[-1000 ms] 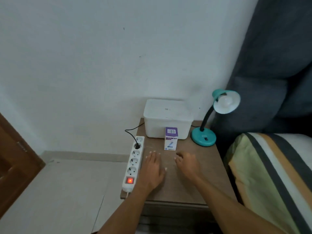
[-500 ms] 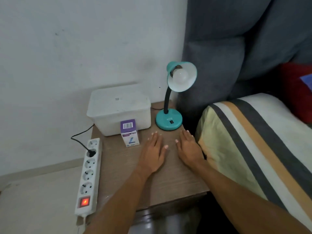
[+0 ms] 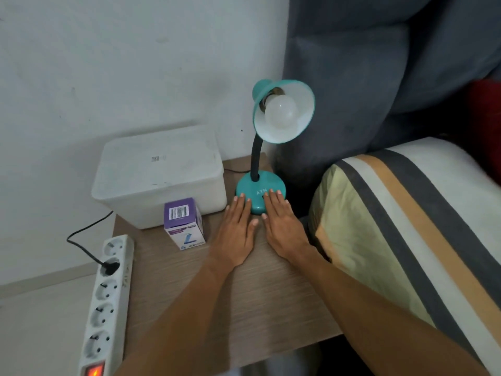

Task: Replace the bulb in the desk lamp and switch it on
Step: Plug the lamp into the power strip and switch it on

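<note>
Right now both hands lie flat, palms down, on the wooden bedside table (image 3: pixel 217 308), side by side and just apart. The left hand (image 3: pixel 235 234) has its fingers spread straight and holds nothing; its fingertips reach the front edge of the teal desk lamp's base (image 3: pixel 254 185). The right hand (image 3: pixel 284 229) is likewise open and empty, with its fingertips resting on the base's front right part, near the white letters printed there. From that base a dark flexible neck (image 3: pixel 254 156) rises to the teal shade (image 3: pixel 284 112), which tilts toward the camera and shows a white bulb (image 3: pixel 280 111) seated in its socket, unlit. Just left of the left hand stands a small purple and white bulb box (image 3: pixel 183 223), upright, barcode on top, in front of a white lidded plastic container (image 3: pixel 160 175) at the back of the table. A white power strip (image 3: pixel 108 302) lies along the table's left edge with a black plug (image 3: pixel 108 267) in one socket and its red switch (image 3: pixel 95 371) glowing. A striped pillow (image 3: pixel 406 226) sits to the right of the table.
</note>
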A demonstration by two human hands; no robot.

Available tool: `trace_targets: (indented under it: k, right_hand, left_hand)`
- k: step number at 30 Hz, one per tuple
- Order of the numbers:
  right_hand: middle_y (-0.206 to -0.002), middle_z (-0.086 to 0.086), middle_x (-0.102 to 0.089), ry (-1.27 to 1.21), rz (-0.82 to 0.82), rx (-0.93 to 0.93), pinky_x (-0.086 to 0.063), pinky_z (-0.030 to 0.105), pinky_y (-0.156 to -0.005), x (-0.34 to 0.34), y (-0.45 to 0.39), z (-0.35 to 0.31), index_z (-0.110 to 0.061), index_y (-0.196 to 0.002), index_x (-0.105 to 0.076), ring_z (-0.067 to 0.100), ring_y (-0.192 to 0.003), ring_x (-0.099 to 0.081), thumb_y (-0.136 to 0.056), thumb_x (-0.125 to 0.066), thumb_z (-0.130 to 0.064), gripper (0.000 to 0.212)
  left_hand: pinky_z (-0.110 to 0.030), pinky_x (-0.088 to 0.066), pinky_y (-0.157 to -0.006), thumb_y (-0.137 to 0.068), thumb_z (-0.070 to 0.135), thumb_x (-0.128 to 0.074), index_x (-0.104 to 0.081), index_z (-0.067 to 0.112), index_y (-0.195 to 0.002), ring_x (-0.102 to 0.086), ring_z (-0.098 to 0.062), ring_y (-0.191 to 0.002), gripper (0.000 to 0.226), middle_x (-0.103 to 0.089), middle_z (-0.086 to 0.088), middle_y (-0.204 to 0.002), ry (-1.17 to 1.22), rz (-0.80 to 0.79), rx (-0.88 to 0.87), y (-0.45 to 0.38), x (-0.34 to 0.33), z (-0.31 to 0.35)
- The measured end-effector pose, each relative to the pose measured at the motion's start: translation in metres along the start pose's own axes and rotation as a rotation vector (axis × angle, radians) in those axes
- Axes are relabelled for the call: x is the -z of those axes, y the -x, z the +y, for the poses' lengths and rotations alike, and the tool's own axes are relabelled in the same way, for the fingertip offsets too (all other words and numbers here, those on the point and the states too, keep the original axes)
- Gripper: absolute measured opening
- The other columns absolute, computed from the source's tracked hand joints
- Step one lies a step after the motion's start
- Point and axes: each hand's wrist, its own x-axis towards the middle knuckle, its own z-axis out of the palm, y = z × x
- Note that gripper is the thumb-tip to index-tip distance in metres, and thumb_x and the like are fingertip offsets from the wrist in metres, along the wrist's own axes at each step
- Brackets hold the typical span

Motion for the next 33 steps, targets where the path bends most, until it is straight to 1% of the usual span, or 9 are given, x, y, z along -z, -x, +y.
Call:
trace_targets:
  k: [4, 7, 9, 14, 18, 21, 23, 27, 33]
  right_hand:
    - [-0.158, 0.021, -0.029, -0.018, 0.032, -0.016, -0.016, 0.044, -0.122, -0.002, 0.000, -0.003, 0.002, -0.152, -0.028, 0.032, -0.150, -0.021, -0.101, -0.019, -0.030, 0.061]
    - [-0.150, 0.027, -0.042, -0.033, 0.062, -0.017, -0.029, 0.049, -0.118, -0.002, -0.002, -0.003, 0.007, -0.144, -0.043, 0.039, -0.143, -0.036, -0.099, -0.027, -0.026, 0.058]
    - [-0.147, 0.029, -0.045, -0.010, 0.067, -0.002, -0.033, 0.050, -0.116, -0.005, -0.002, -0.001, 0.008, -0.141, -0.046, 0.041, -0.140, -0.039, -0.099, -0.030, -0.025, 0.056]
    - [-0.152, 0.027, -0.037, -0.004, 0.069, 0.007, -0.023, 0.047, -0.121, -0.007, -0.002, 0.000, 0.005, -0.146, -0.039, 0.038, -0.146, -0.030, -0.100, -0.027, -0.029, 0.059]
    - [-0.155, 0.025, -0.034, -0.003, 0.090, 0.013, -0.015, 0.041, -0.121, -0.009, -0.003, 0.002, 0.004, -0.149, -0.036, 0.036, -0.148, -0.026, -0.101, -0.026, -0.031, 0.059]
    - [-0.156, 0.024, -0.032, -0.009, 0.116, 0.026, -0.011, 0.039, -0.122, -0.010, -0.003, 0.003, 0.003, -0.150, -0.033, 0.034, -0.149, -0.023, -0.103, -0.032, -0.028, 0.056]
    - [-0.157, 0.023, -0.031, -0.010, 0.127, 0.034, -0.011, 0.039, -0.123, -0.011, -0.003, 0.003, 0.002, -0.151, -0.032, 0.034, -0.150, -0.021, -0.103, -0.033, -0.028, 0.057]
    - [-0.157, 0.023, -0.031, -0.004, 0.136, 0.038, -0.017, 0.044, -0.123, -0.012, -0.003, 0.004, 0.002, -0.151, -0.032, 0.034, -0.150, -0.022, -0.103, -0.031, -0.030, 0.058]
    - [-0.158, 0.022, -0.030, -0.004, 0.147, 0.041, -0.013, 0.040, -0.123, -0.011, -0.003, 0.004, 0.001, -0.152, -0.030, 0.033, -0.150, -0.022, -0.103, -0.038, -0.027, 0.057]
  left_hand:
    - [-0.032, 0.004, -0.127, -0.105, 0.052, -0.010, -0.008, 0.015, -0.163, 0.007, -0.015, -0.158, 0.068, 0.003, -0.002, -0.170, -0.022, 0.008, -0.007, -0.002, -0.002, -0.002]
    - [-0.030, 0.005, -0.127, -0.104, 0.053, -0.010, -0.018, 0.010, -0.162, -0.001, -0.017, -0.158, 0.072, -0.010, -0.009, -0.170, -0.004, 0.038, 0.003, -0.002, -0.003, 0.000]
    - [-0.028, 0.005, -0.126, -0.104, 0.054, -0.011, -0.021, 0.009, -0.161, -0.004, -0.019, -0.158, 0.073, -0.013, -0.010, -0.170, -0.004, 0.042, 0.003, -0.003, -0.003, 0.000]
    - [-0.037, -0.005, -0.129, -0.106, 0.050, -0.015, -0.024, 0.008, -0.160, -0.009, -0.023, -0.158, 0.070, -0.016, -0.011, -0.169, -0.009, 0.059, -0.002, -0.004, -0.004, 0.000]
    - [-0.033, -0.001, -0.128, -0.108, 0.046, -0.019, -0.023, 0.009, -0.161, -0.007, -0.021, -0.158, 0.065, -0.015, -0.010, -0.170, -0.021, 0.059, 0.004, -0.005, -0.004, 0.000]
    - [-0.038, -0.005, -0.130, -0.108, 0.047, -0.017, -0.023, 0.008, -0.161, -0.008, -0.021, -0.158, 0.066, -0.015, -0.010, -0.169, -0.019, 0.059, 0.003, -0.005, -0.004, 0.000]
    - [-0.041, -0.009, -0.129, -0.106, 0.049, -0.013, -0.024, 0.008, -0.160, -0.009, -0.022, -0.158, 0.069, -0.016, -0.011, -0.169, -0.014, 0.058, 0.001, -0.005, -0.004, 0.000]
    - [-0.039, -0.007, -0.130, -0.106, 0.048, -0.014, -0.024, 0.009, -0.161, -0.008, -0.021, -0.158, 0.068, -0.017, -0.011, -0.169, 0.002, 0.067, -0.001, -0.005, -0.004, 0.000]
    - [-0.037, -0.005, -0.129, -0.107, 0.048, -0.015, -0.024, 0.009, -0.161, -0.007, -0.020, -0.158, 0.067, -0.016, -0.011, -0.169, 0.009, 0.074, -0.001, -0.005, -0.005, -0.001]
